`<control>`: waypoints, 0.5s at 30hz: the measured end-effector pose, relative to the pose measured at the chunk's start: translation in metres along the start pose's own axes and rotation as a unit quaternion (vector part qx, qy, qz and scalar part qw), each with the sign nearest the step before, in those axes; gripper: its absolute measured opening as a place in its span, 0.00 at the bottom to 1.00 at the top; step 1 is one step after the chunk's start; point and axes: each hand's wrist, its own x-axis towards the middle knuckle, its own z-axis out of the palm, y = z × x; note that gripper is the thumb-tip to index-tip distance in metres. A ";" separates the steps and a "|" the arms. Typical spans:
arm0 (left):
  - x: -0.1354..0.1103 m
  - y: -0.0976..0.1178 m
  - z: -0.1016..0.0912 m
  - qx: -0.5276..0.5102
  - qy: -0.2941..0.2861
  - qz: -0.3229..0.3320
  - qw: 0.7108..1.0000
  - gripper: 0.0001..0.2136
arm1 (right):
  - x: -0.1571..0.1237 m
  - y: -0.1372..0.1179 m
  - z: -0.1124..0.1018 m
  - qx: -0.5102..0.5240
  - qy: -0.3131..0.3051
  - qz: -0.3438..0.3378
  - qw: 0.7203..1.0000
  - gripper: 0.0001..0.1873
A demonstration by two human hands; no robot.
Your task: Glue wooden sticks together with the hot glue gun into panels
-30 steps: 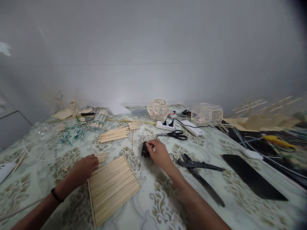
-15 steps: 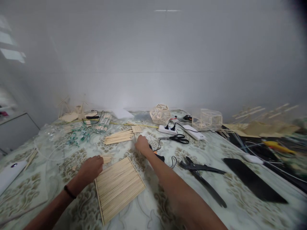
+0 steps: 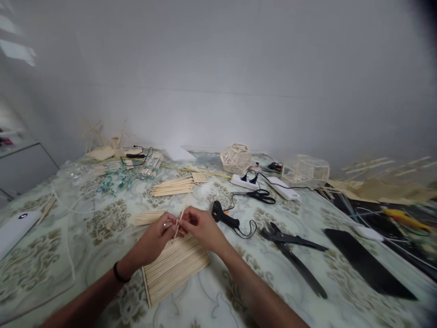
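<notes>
One thin stick (image 3: pixel 176 231) is pinched by the left hand (image 3: pixel 153 239) and right hand (image 3: pixel 203 230), each grip closed on it, over the far part of the stick panel (image 3: pixel 179 269); a glue gun (image 3: pixel 229 219) lies right of the panel.

Ahead of me a plain grey wall (image 3: pixel 218 54) fills the upper half of my view, crossed by one thin horizontal seam (image 3: pixel 225 93) and paler low down, with bright slanted patches of light (image 3: pixel 16 51) at its upper left. My desk (image 3: pixel 30 284) reaches up to it under a pale covering (image 3: pixel 300 214) printed with olive-brown scrolls. Off to my left stands a grey-fronted cabinet (image 3: pixel 27 171) with a dark edge, the things above it too blurred for me to name.
</notes>
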 end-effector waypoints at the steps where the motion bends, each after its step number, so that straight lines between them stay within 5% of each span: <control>1: -0.001 -0.004 0.002 -0.005 0.004 0.011 1.000 0.08 | -0.002 0.001 0.000 -0.014 0.011 -0.014 1.000 0.04; 15: -0.002 -0.029 0.001 0.072 0.016 0.017 0.997 0.10 | -0.011 0.002 0.000 -0.142 0.009 -0.087 0.986 0.07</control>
